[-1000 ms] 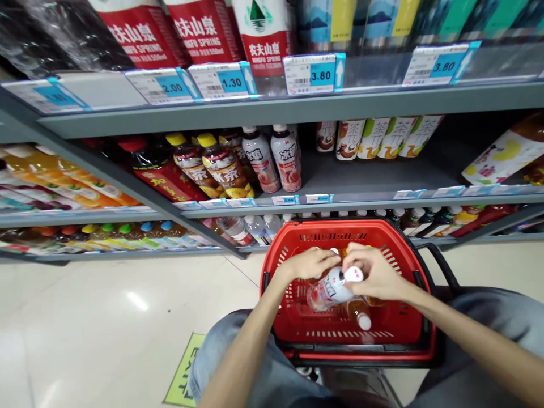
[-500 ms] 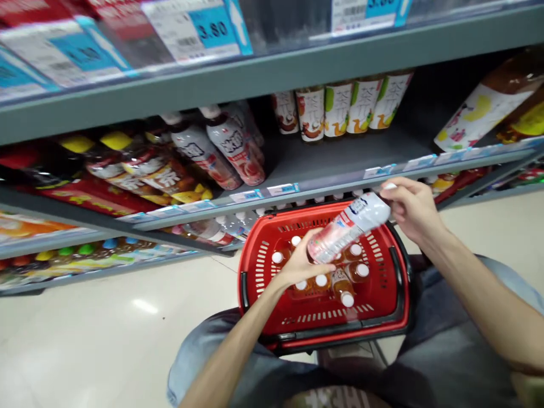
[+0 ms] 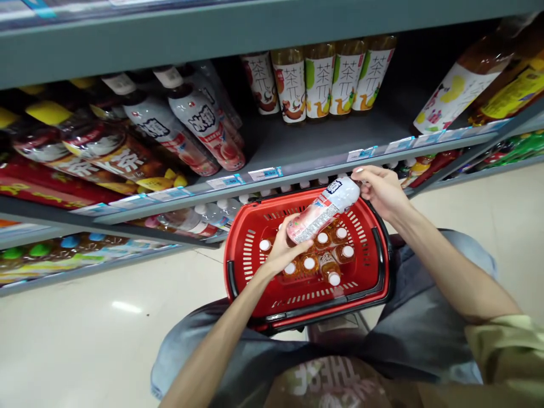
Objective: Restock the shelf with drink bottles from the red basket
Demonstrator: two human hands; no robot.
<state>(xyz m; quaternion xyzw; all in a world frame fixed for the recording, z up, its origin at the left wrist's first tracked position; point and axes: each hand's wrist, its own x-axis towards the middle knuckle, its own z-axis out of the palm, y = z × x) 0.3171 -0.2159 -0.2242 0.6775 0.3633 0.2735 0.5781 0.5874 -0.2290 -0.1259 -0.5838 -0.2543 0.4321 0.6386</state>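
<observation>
A drink bottle (image 3: 325, 208) with a silver and pink label lies tilted across my hands above a red shopping basket (image 3: 293, 300). My left hand (image 3: 283, 243) wraps around its lower end. At the upper right end, my right hand (image 3: 380, 190) has its fingers closed around the cap, which is mostly hidden. Below the bottle, several amber drink bottles (image 3: 309, 263) with white caps stand in the basket, and one of them leans toward me. The basket sits between my knees.
On the shelf (image 3: 297, 147) ahead stand matching silver and pink bottles (image 3: 212, 127) at left, tea bottles (image 3: 289, 85) with white labels in the middle, and larger bottles (image 3: 463, 85) at right. The shelf edge (image 3: 323, 164) runs just beyond the basket.
The whole view has shifted, so shelf, basket and hands appear further left and higher. Both hands still hold the same bottle over the basket, at much the same tilt.
</observation>
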